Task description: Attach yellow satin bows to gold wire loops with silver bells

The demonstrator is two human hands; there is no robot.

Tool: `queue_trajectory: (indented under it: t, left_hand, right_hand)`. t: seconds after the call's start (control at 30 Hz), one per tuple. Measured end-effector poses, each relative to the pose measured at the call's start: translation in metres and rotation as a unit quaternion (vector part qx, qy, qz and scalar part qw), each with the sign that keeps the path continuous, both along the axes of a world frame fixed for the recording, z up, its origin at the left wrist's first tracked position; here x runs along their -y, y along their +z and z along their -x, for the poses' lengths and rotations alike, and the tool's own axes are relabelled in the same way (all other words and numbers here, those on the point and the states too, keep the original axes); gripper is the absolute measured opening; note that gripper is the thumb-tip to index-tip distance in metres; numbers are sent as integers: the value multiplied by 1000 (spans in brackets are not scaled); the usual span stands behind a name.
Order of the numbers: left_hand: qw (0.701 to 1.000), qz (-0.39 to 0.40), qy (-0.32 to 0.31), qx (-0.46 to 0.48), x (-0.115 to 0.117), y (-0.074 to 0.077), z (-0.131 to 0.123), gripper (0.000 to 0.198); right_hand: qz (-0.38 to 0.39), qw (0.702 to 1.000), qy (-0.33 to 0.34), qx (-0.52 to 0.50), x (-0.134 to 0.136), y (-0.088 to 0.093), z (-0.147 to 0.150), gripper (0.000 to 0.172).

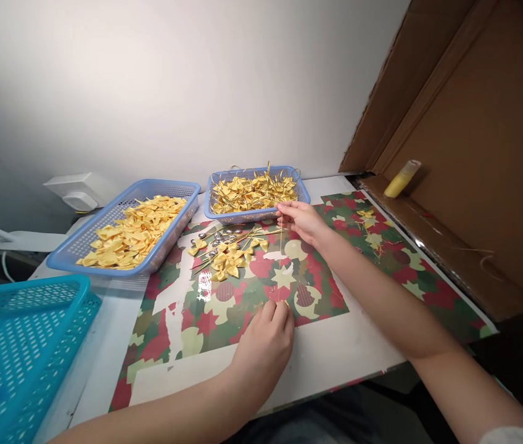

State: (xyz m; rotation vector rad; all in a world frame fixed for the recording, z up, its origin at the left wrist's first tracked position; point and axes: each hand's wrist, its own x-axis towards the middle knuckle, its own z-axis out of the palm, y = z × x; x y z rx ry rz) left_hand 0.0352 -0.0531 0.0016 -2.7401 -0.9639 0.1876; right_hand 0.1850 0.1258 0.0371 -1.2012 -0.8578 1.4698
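My left hand [266, 336] is closed near the front of the patterned mat [224, 314], its fingertips pinched together. A sliver of something yellow shows at those fingertips; the rest is hidden. Farther back, my right hand [305, 222] pinches the upper end of a thin pale thread [280, 259], in front of the far basket. The thread runs nearly straight down toward my left fingertips. To the left of it lie several loose yellow ribbon bows [229, 262], mixed with gold stems and small shiny metal pieces [219, 237].
A blue basket [60, 256] of yellow bows stands at the left. Another blue basket [243, 217] against the wall holds bows with gold wire-like strips. A teal basket [76, 308] sits nearer left. Thread scraps [375, 243] lie right; a yellow tube [403, 179] rests on the cardboard ledge.
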Motion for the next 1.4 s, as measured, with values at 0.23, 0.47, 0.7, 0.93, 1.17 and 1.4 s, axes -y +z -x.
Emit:
queue_trajectory:
  t: [0.23,0.47,0.7,0.93,1.17,1.4]
  left_hand:
    - [999,42,-15,14,-8,-1,-3,22]
    - [988,124,24,88,-22,-5,-2,28]
    - [977,133,53,156,-33,-3,-4,21]
    - [955,84,237,158,-80,51,33,16]
    - [930,33,339,139,-137,50,85,24]
    - [926,30,346,146,-140,47,90,25]
  right_hand:
    - [-79,995,0,66,-7,-4,8,19]
    - [-148,966,6,213,-27,1,35,19]
    - [-195,882,1,428,-40,6,40,15]
    - [-178,807,-11,563,-45,4,45,16]
    - [-308,708,84,630,-9,9,46,26]
    - [-325,592,238,698,4,-8,77,16]
